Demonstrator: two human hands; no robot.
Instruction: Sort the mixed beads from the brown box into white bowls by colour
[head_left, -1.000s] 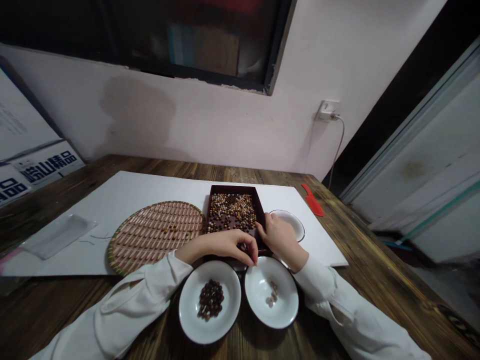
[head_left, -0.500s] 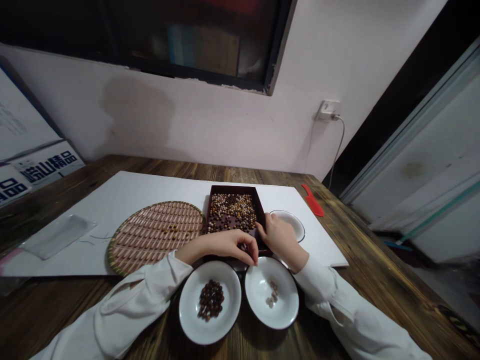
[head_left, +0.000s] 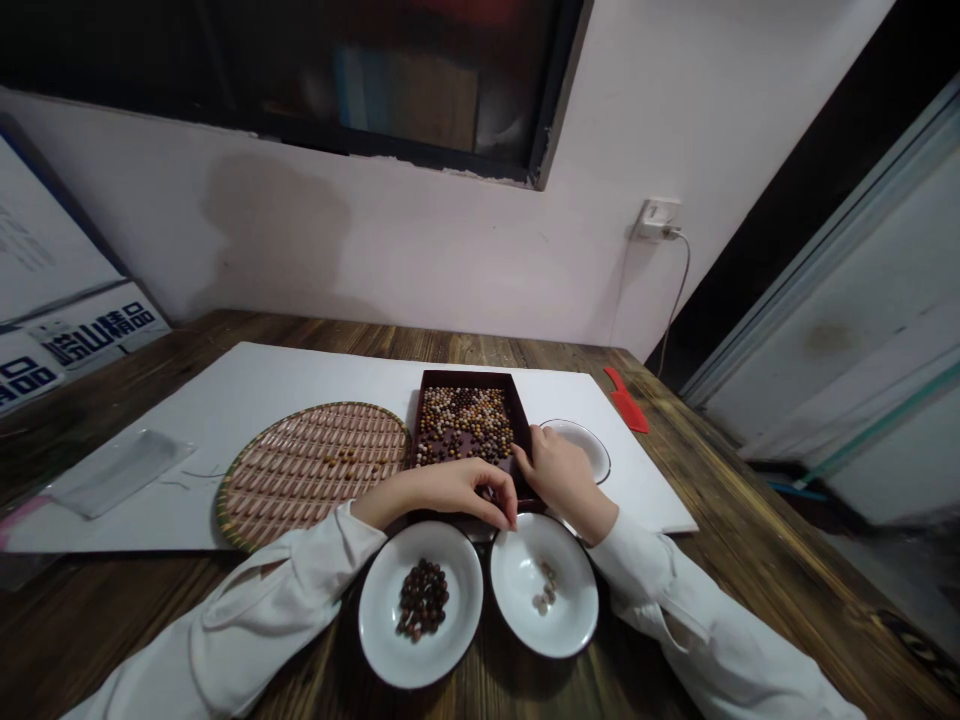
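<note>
My left hand (head_left: 469, 490) reaches across the near edge of a dark red tray (head_left: 523, 408), its thumb and fingertips pinched together at the far rim of the right white bowl (head_left: 517, 615). What lies between those fingertips, if anything, is too small to make out. My right hand (head_left: 566, 475) grips the tray's right wall, thumb over the inner side. Mixed beads (head_left: 465, 415) in brown, yellow and pale tones cover much of the tray floor. Several pale beads (head_left: 547, 585) lie in the right bowl. A left white bowl (head_left: 382, 645) contains dark brown beads (head_left: 422, 600).
A round woven mat (head_left: 285, 470) with a few yellow beads lies left of the tray. Behind my right hand stands another white bowl (head_left: 589, 445). A white board (head_left: 255, 385) lies beneath, with a clear plastic tray (head_left: 116, 475) on it. A red comb-shaped tool (head_left: 626, 403) rests at right.
</note>
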